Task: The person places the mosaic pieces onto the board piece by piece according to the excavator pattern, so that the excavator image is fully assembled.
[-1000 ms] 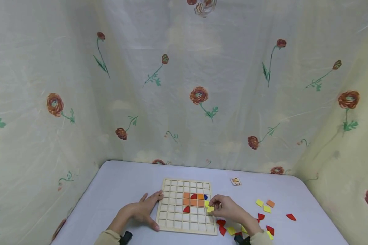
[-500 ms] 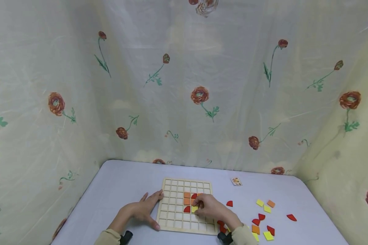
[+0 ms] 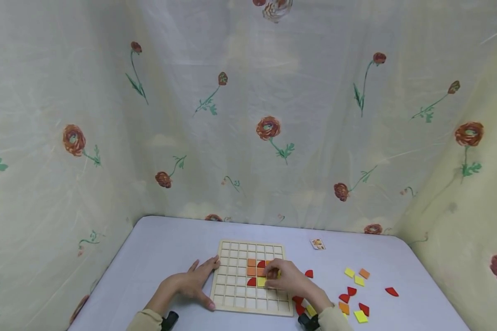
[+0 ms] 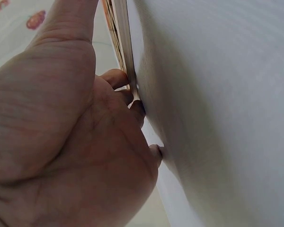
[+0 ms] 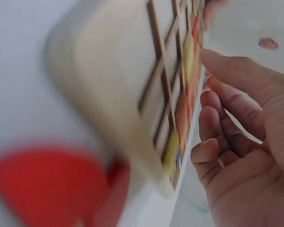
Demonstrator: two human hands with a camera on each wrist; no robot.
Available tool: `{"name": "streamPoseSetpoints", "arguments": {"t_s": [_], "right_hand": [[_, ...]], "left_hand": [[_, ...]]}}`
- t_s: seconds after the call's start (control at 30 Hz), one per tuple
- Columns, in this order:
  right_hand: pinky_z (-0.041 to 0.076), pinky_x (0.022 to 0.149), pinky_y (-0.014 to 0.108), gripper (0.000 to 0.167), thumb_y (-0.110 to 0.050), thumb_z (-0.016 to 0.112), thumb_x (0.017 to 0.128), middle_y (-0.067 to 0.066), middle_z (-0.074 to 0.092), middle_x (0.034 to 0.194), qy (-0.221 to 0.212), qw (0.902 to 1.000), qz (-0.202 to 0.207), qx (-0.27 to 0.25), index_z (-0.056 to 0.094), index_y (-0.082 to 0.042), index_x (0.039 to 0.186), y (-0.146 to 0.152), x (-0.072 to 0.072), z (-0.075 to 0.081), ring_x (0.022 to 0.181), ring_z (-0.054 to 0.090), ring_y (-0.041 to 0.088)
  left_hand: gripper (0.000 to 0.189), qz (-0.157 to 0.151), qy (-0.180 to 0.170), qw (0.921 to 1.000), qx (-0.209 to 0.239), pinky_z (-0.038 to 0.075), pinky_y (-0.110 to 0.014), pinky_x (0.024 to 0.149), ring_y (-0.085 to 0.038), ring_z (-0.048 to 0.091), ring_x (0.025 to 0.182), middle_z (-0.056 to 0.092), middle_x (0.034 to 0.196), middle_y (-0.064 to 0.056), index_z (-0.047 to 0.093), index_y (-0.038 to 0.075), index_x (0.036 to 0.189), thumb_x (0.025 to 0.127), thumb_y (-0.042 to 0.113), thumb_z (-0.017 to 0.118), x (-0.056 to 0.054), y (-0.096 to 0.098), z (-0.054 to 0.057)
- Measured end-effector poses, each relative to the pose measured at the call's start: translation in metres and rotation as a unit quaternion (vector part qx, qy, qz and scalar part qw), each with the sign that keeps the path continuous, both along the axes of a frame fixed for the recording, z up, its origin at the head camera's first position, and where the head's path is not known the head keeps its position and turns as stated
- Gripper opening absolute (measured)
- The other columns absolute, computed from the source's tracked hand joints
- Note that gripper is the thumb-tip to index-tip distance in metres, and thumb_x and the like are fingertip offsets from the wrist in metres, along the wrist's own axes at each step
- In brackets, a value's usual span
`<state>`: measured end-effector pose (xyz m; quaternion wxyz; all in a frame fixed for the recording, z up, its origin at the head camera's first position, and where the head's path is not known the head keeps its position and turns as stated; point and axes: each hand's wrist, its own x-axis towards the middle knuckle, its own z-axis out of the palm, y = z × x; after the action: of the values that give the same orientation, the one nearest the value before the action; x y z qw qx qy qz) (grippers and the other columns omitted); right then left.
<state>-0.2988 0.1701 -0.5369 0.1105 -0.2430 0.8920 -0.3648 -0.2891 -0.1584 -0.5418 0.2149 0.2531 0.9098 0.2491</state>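
A wooden grid board (image 3: 232, 294) lies on the table with orange squares (image 3: 251, 271), red quarter-round pieces (image 3: 251, 282) and a yellow square tile (image 3: 261, 281) in its cells. My left hand (image 3: 194, 281) braces the board's left edge, fingers and thumb spread; the left wrist view shows its fingertips touching the side. Over the right half of the board hovers my right hand (image 3: 287, 278), just right of the yellow tile. Its fingers are loosely bent, with nothing seen between them in the right wrist view, and they hide some cells. A blue piece (image 5: 178, 158) shows near the board's edge there.
Right of the board lie scattered loose pieces: red quarter-rounds (image 3: 391, 292), yellow squares (image 3: 361, 316) and orange squares (image 3: 344, 308). Several red ones (image 5: 47, 184) sit close by the board's right edge. A small picture card (image 3: 318, 244) lies at the back of the white table (image 3: 170, 239).
My right hand carried the yellow tile leftward from the board's right side into the cell beside the red piece, then let go and drew slightly right. The left hand stayed still.
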Motion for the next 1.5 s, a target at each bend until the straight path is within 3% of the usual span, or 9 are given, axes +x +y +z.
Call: {"name": "streamPoseSetpoints", "arguments": {"t_s": [0.2,0.33,0.43,0.67,0.9,1.1,1.33,1.5], "right_hand": [[0.042,0.067,0.024,0.028,-0.015,0.077,0.08,0.006,0.062,0.097,-0.027,0.9951,-0.094,-0.012,0.062,-0.007,0.103,0.045,-0.003,0.012,0.087,0.051,0.018],[0.041,0.068,0.027,0.035,-0.013,0.078,0.078,0.008,0.06,0.1,-0.033,0.9846,-0.172,0.003,0.06,-0.007,0.106,0.087,-0.007,0.014,0.089,0.049,0.019],[0.041,0.07,0.028,0.039,-0.014,0.077,0.079,0.009,0.058,0.104,-0.034,0.9776,-0.207,0.014,0.058,-0.006,0.111,0.12,-0.007,0.012,0.092,0.048,0.02],[0.045,0.071,0.03,0.045,-0.018,0.074,0.082,0.012,0.056,0.104,-0.036,0.9679,-0.244,0.05,0.053,0.002,0.116,0.178,-0.007,0.005,0.091,0.048,0.023],[0.051,0.074,0.032,0.045,-0.015,0.074,0.08,0.015,0.059,0.102,-0.038,0.9587,-0.274,0.065,0.053,0.007,0.112,0.208,-0.011,-0.01,0.089,0.053,0.023],[0.054,0.075,0.034,0.041,-0.014,0.075,0.08,0.015,0.059,0.099,-0.041,0.9528,-0.289,0.084,0.056,0.007,0.109,0.214,-0.013,-0.014,0.088,0.055,0.023],[0.049,0.065,0.027,0.028,-0.013,0.073,0.082,0.008,0.061,0.09,-0.046,0.9521,-0.291,0.084,0.062,0.003,0.103,0.212,-0.012,-0.013,0.08,0.053,0.019],[0.048,0.062,0.025,0.03,-0.015,0.075,0.081,0.006,0.061,0.088,-0.037,0.9535,-0.287,0.084,0.062,0.001,0.102,0.204,-0.01,-0.013,0.078,0.053,0.018]], "left_hand": [[0.121,-0.001,0.0,1.0,0.004,-0.002,-0.059,0.12,-0.033,0.008,0.15,0.008,0.163,-0.014,0.018,0.008,0.153,0.062,0.054,0.084,-0.001,0.0,-0.001],[0.121,0.001,-0.004,1.0,0.002,-0.003,-0.058,0.121,-0.032,0.008,0.15,0.007,0.163,-0.013,0.018,0.008,0.153,0.062,0.054,0.084,-0.002,0.0,-0.002],[0.121,0.002,-0.007,1.0,-0.001,-0.003,-0.058,0.121,-0.032,0.008,0.15,0.006,0.163,-0.013,0.019,0.008,0.153,0.062,0.054,0.084,-0.001,0.0,-0.001],[0.119,0.005,-0.004,1.0,-0.004,-0.002,-0.057,0.121,-0.032,0.009,0.15,0.007,0.163,-0.013,0.022,0.007,0.152,0.062,0.054,0.085,0.001,0.002,0.001],[0.12,0.005,-0.004,1.0,0.0,-0.002,-0.056,0.121,-0.032,0.008,0.15,0.007,0.163,-0.013,0.022,0.008,0.152,0.061,0.054,0.085,0.0,0.001,-0.001],[0.12,0.006,-0.003,1.0,-0.004,-0.001,-0.056,0.122,-0.031,0.009,0.15,0.007,0.163,-0.012,0.022,0.009,0.152,0.061,0.056,0.084,-0.001,0.001,-0.003],[0.119,0.006,-0.008,0.9999,-0.004,-0.002,-0.057,0.121,-0.031,0.008,0.15,0.007,0.163,-0.013,0.021,0.008,0.152,0.063,0.054,0.084,-0.001,0.002,-0.001],[0.12,0.005,-0.005,0.9999,-0.009,-0.002,-0.057,0.121,-0.032,0.008,0.15,0.007,0.163,-0.013,0.021,0.008,0.152,0.062,0.055,0.084,0.0,0.001,-0.001]]}}
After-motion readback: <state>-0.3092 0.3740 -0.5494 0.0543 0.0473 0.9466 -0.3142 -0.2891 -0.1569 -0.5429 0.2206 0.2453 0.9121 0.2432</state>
